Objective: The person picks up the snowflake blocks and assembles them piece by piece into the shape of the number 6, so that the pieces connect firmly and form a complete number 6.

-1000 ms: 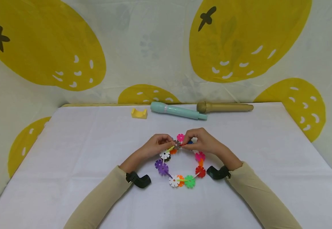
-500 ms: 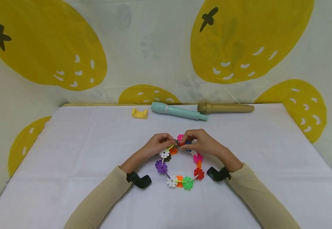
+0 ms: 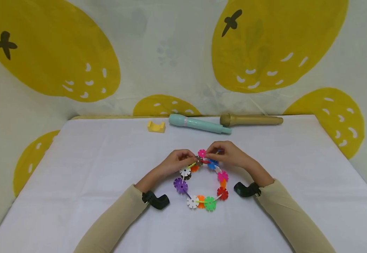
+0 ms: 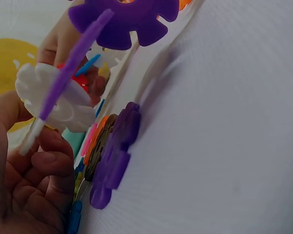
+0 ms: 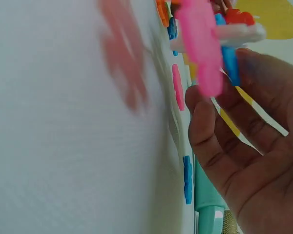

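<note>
Notched, flower-shaped plastic connector discs form a ring (image 3: pixel 222 193), slotted together edge to edge in many colours. My left hand (image 3: pixel 176 162) pinches the grey-brown disc (image 3: pixel 198 161) at the ring's far side. Right beside it is a red disc (image 3: pixel 205 162), seen nearly edge-on, joined on to a blue disc (image 3: pixel 213 164). My right hand (image 3: pixel 229 153) hovers just over that blue disc, thumb and fingers loosely bent with nothing gripped. In the right wrist view its thumb tip overlaps a blue disc (image 5: pixel 229 61). A white disc (image 4: pixel 56 97) hides part of the left fingertips.
Loose discs lie flat behind the ring, among them a pink one (image 3: pixel 201 153) and a purple one (image 4: pixel 116 156). Along the back edge are a yellow cradle-shaped block (image 3: pixel 156 127), a mint-green toy microphone (image 3: pixel 199 124) and a gold one (image 3: pixel 253 120). White cloth (image 3: pixel 76 175) covers the table.
My right fingers have left the red disc and shifted right, so the red and blue discs show more. The left hand keeps its pinch, and the ring has swung slightly.
</note>
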The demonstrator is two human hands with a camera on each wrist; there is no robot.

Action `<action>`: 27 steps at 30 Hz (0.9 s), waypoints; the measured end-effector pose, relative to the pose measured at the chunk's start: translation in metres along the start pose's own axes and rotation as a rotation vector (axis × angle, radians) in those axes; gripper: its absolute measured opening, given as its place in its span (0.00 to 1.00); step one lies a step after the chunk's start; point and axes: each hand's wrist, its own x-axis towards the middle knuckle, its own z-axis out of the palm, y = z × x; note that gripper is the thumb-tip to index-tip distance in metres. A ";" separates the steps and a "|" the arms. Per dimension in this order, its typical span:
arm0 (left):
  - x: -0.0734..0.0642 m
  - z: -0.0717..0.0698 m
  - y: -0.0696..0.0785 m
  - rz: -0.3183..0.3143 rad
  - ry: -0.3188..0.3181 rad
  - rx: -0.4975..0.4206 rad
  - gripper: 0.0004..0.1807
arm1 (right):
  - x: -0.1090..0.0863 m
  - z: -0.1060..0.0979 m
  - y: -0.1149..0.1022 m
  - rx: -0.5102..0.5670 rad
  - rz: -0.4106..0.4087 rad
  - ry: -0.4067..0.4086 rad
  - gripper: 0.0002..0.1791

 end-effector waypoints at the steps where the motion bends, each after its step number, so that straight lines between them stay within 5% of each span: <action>1: 0.000 0.000 0.000 0.000 -0.002 0.000 0.11 | 0.000 0.000 0.001 0.000 0.007 0.002 0.06; 10: 0.000 0.001 0.001 -0.002 -0.019 0.015 0.10 | 0.008 -0.004 0.009 0.056 0.107 -0.065 0.10; 20: 0.001 0.002 0.001 -0.004 -0.032 -0.007 0.10 | 0.020 -0.003 0.008 -0.113 0.056 -0.101 0.18; 27: 0.001 0.001 0.000 0.006 -0.031 0.016 0.10 | 0.020 -0.001 0.008 -0.070 0.070 -0.090 0.14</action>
